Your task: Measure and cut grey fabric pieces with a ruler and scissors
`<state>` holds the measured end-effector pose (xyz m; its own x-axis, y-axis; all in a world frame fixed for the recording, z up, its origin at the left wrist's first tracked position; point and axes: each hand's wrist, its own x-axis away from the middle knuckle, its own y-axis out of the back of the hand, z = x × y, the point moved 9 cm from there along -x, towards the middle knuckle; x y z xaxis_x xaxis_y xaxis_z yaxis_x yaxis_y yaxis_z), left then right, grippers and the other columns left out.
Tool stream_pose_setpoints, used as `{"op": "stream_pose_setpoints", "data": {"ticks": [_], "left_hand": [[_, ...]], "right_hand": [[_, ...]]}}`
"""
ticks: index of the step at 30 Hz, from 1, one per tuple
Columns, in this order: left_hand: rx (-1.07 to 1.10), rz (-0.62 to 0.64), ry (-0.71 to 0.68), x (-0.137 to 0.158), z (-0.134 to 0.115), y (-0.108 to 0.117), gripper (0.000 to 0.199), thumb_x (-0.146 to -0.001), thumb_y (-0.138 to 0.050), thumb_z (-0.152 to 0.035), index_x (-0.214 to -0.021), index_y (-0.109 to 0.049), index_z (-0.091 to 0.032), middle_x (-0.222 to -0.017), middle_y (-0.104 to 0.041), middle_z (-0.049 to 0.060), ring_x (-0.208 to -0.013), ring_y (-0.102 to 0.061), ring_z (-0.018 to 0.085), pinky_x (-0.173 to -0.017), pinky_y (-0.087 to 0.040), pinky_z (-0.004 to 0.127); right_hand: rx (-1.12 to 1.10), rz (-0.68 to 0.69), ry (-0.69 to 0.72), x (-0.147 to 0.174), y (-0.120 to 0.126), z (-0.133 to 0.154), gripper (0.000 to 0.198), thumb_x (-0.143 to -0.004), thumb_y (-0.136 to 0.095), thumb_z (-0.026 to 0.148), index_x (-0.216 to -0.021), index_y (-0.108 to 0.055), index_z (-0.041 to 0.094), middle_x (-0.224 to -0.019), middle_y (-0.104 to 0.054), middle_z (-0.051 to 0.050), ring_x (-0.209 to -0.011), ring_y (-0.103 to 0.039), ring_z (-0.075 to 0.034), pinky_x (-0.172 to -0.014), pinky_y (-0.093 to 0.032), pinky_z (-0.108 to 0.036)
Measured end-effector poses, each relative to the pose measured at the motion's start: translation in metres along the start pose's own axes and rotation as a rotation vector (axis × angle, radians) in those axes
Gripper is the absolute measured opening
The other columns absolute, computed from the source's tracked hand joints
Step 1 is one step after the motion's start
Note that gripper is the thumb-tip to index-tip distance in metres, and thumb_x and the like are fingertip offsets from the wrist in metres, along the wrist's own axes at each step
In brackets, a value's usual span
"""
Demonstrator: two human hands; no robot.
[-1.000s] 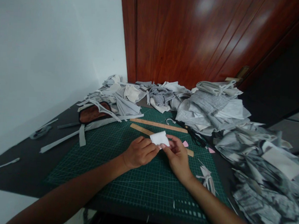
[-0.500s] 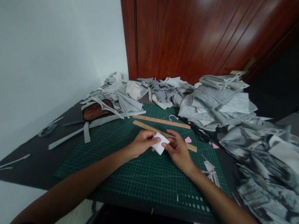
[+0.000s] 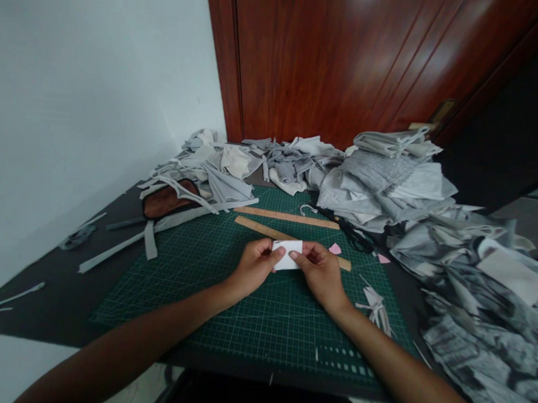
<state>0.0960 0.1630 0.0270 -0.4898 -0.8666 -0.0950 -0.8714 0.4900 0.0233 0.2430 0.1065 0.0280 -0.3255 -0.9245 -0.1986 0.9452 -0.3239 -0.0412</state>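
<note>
A small white square piece (image 3: 287,260), perhaps folded paper or cloth, is held up above the green cutting mat (image 3: 190,300). My left hand (image 3: 256,264) grips its left edge, thumb on the front and fingers behind. From the other side my right hand (image 3: 322,271) pinches the right edge the same way. Just beyond the hands lies a wooden ruler (image 3: 262,227), partly covered by them. Farther back rests a second wooden ruler (image 3: 290,217), roughly parallel to the mat's far edge.
Grey fabric is heaped at the right (image 3: 388,184), with more scraps (image 3: 235,163) along the back. A brown black-edged piece (image 3: 171,198) lies left among fabric strips. Small pink pieces (image 3: 335,249) and white scraps (image 3: 375,305) sit right of the hands. A wooden door (image 3: 323,59) stands behind.
The white piece has been turned from a tilted position to nearly level, its edges now squared to me. My right index finger has come down behind it. The view has shifted slightly.
</note>
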Motion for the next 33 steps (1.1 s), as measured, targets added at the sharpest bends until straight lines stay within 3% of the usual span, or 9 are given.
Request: {"op": "stream_pose_setpoints", "data": {"ticks": [3,6,8,11,15,25,29,33], "left_hand": [[-0.144,0.095,-0.058,0.001,-0.012,-0.007,0.031,-0.081,-0.078,-0.045,-0.083,-0.073,-0.014,-0.075,-0.07,0.004,-0.067,-0.061,0.016,-0.059,-0.043,0.024],[-0.124,0.078,-0.134,0.002,-0.022,-0.006,0.026,-0.082,-0.077,-0.038,-0.097,-0.075,-0.016,-0.094,-0.076,0.006,-0.083,-0.067,0.019,-0.072,-0.05,0.027],[-0.094,0.062,-0.12,0.002,-0.019,-0.006,0.022,-0.084,-0.075,-0.037,-0.089,-0.075,-0.016,-0.085,-0.074,0.005,-0.075,-0.065,0.016,-0.068,-0.048,0.026],[0.001,-0.004,-0.055,0.001,-0.008,-0.001,0.026,-0.082,-0.077,-0.04,-0.076,-0.069,-0.017,-0.067,-0.066,0.001,-0.06,-0.057,0.013,-0.057,-0.042,0.023],[0.18,-0.087,-0.038,0.0,-0.004,0.006,0.035,-0.079,-0.082,-0.049,-0.078,-0.066,-0.017,-0.069,-0.065,0.0,-0.059,-0.056,0.012,-0.057,-0.044,0.024],[0.14,-0.159,-0.078,0.002,-0.003,0.011,0.038,-0.078,-0.082,-0.049,-0.076,-0.062,-0.017,-0.068,-0.061,-0.002,-0.061,-0.054,0.012,-0.059,-0.044,0.024],[0.192,-0.113,-0.009,0.0,0.002,0.006,0.041,-0.072,-0.088,-0.047,-0.076,-0.059,-0.018,-0.067,-0.061,-0.003,-0.061,-0.054,0.011,-0.06,-0.044,0.023],[0.18,0.049,0.073,0.001,0.003,-0.006,0.041,-0.073,-0.088,-0.048,-0.093,-0.074,-0.015,-0.081,-0.072,0.003,-0.068,-0.061,0.014,-0.063,-0.044,0.024]], "right_hand": [[0.081,0.03,0.059,-0.001,0.003,0.01,0.014,-0.085,-0.077,0.038,-0.082,-0.075,0.024,-0.075,-0.074,0.0,-0.068,-0.064,-0.02,-0.065,-0.049,-0.033],[0.153,0.123,0.084,0.002,-0.004,0.018,0.008,-0.085,-0.077,0.032,-0.081,-0.079,0.024,-0.077,-0.076,-0.001,-0.07,-0.065,-0.021,-0.068,-0.048,-0.033],[0.19,0.155,0.088,0.005,-0.009,0.02,0.007,-0.084,-0.078,0.029,-0.079,-0.079,0.025,-0.077,-0.076,-0.001,-0.069,-0.065,-0.021,-0.068,-0.047,-0.033],[0.195,0.112,0.072,0.008,-0.009,0.018,0.012,-0.082,-0.081,0.03,-0.093,-0.079,0.025,-0.08,-0.076,0.0,-0.072,-0.067,-0.022,-0.07,-0.048,-0.035],[0.096,0.035,-0.008,0.006,-0.005,0.006,0.02,-0.079,-0.083,0.038,-0.088,-0.075,0.022,-0.079,-0.074,-0.002,-0.071,-0.065,-0.022,-0.066,-0.049,-0.035],[-0.019,-0.065,-0.013,0.001,0.005,0.004,0.024,-0.074,-0.085,0.039,-0.085,-0.07,0.024,-0.073,-0.064,0.003,-0.068,-0.057,-0.018,-0.066,-0.047,-0.032],[-0.065,-0.064,-0.03,0.001,0.004,0.004,0.033,-0.073,-0.086,0.042,-0.095,-0.067,0.025,-0.073,-0.062,0.004,-0.065,-0.057,-0.017,-0.061,-0.047,-0.03],[-0.074,-0.015,-0.053,0.002,-0.002,0.004,0.035,-0.07,-0.089,0.045,-0.089,-0.068,0.025,-0.071,-0.062,0.004,-0.062,-0.057,-0.017,-0.058,-0.048,-0.03]]}}
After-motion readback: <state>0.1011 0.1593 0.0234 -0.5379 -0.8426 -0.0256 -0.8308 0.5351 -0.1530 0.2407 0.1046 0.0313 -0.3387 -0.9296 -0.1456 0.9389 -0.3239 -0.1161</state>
